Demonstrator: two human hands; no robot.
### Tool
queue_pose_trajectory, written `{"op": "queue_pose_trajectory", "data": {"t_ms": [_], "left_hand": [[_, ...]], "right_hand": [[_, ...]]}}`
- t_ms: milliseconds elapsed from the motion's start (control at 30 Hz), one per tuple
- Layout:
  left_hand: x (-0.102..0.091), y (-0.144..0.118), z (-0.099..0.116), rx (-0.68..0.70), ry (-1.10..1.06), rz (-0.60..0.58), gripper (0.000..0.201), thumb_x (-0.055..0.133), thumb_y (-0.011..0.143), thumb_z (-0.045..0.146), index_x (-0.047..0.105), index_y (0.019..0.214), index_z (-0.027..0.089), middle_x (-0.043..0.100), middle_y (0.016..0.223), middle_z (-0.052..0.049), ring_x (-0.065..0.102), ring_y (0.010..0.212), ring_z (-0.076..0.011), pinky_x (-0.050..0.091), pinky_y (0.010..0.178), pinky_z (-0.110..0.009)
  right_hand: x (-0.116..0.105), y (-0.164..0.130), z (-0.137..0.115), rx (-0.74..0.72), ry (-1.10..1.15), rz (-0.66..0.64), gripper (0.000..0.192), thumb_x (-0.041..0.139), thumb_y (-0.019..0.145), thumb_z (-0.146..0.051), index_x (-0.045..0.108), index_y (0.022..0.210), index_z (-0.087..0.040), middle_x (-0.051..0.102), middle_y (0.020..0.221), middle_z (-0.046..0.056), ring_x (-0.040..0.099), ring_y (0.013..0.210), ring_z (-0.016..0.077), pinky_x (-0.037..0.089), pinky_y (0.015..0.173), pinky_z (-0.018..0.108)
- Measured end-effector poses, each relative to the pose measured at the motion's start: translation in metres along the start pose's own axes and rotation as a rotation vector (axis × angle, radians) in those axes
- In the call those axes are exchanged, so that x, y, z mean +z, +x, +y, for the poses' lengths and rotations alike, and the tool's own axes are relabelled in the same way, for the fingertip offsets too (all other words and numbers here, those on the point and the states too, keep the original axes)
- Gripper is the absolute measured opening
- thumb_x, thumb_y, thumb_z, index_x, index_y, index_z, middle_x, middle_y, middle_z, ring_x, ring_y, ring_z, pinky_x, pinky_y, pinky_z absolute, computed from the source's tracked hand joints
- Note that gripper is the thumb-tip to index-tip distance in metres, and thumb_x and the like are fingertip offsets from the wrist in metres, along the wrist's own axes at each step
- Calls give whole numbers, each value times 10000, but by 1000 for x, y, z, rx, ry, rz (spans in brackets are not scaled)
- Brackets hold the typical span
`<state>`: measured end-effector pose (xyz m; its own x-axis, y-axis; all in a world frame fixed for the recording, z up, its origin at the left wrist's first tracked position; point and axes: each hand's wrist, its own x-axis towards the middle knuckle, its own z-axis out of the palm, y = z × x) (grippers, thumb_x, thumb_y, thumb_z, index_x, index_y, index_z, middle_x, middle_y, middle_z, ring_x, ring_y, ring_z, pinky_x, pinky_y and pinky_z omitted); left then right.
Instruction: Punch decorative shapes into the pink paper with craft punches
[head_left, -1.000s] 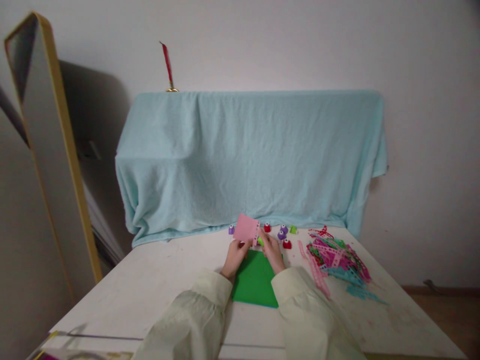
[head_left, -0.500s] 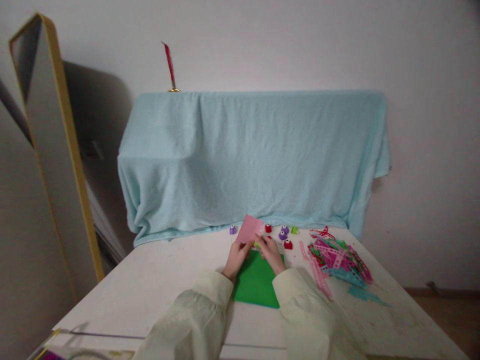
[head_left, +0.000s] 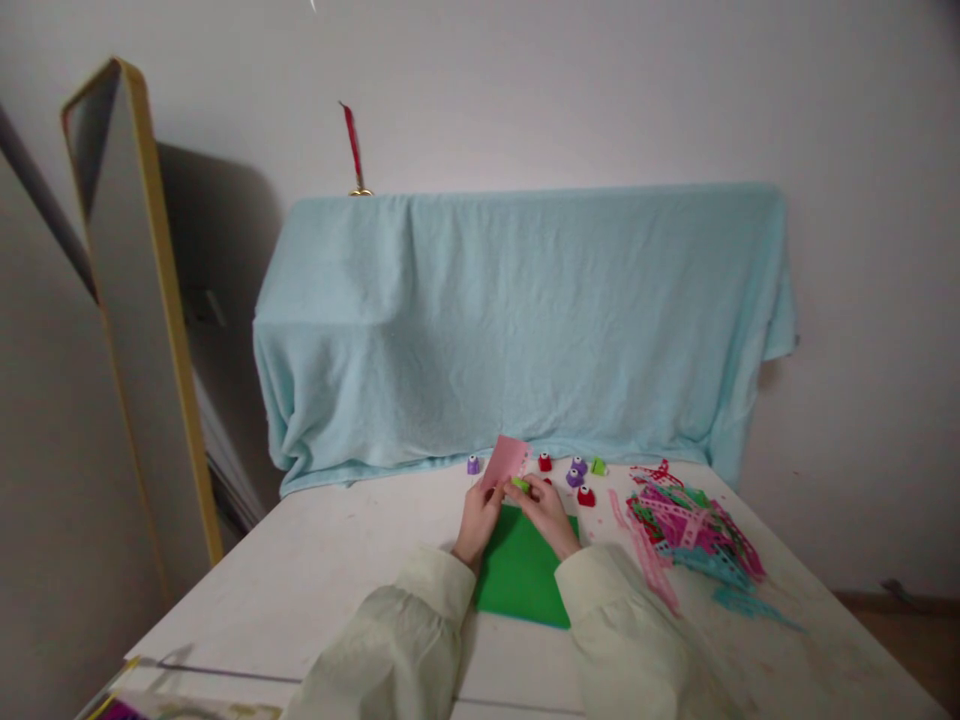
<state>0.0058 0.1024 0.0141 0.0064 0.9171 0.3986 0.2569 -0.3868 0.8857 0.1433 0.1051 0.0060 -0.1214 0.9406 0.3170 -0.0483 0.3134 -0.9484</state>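
My left hand (head_left: pixel 478 517) is closed on the lower edge of a pink sheet of paper (head_left: pixel 505 461), which tilts up and away from me. A row of small punched holes runs along the sheet's right edge. Gripped in my right hand (head_left: pixel 545 507) is a light green craft punch (head_left: pixel 520 484), held at the paper's lower right. Beneath both hands lies a green stack of paper (head_left: pixel 523 575). Just beyond, on the white table, stand red punches (head_left: pixel 586 496), purple punches (head_left: pixel 575 476) and another green punch (head_left: pixel 598 466).
A tangled heap of punched paper strips (head_left: pixel 690 530) in pink, red, green and blue lies on the right of the white table (head_left: pixel 337 570). Behind it hangs a light blue cloth (head_left: pixel 517 320). At the left, a gold-framed mirror (head_left: pixel 161 270) leans on the wall.
The view has shifted slightly, so everything appears a little to the right and lower. The light green punch shows more clearly between my hands. Both hands keep their hold at the pink paper.
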Motion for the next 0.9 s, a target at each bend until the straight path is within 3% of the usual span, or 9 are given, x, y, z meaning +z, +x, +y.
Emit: {"op": "queue_pose_trajectory", "data": {"t_ms": [200,433,900], "left_hand": [[-2,-2,12,51,-30,44,393,508,818,473,680,823,119,655,649,-48,597,703,-206,445,621,-266],[0,0,0,100,-46,22,366,489,851,428,657,952,119,682,888,-78,598,807,-205,451,719,-278],[0,-2,3,38,-32,25,359,503,834,428,657,886,108,638,702,-58,580,740,-205,437,629,-260]], "right_hand": [[2,1,1,-19,-53,31,420,666,661,-575,537,710,-178,435,598,-44,373,540,99,262,467,217],[6,-3,-13,12,-46,52,423,674,628,-587,558,678,-183,472,575,-23,426,573,128,295,487,230],[6,-5,-18,39,39,4,422,664,668,-570,477,667,-192,398,547,-60,341,502,91,233,458,232]]}}
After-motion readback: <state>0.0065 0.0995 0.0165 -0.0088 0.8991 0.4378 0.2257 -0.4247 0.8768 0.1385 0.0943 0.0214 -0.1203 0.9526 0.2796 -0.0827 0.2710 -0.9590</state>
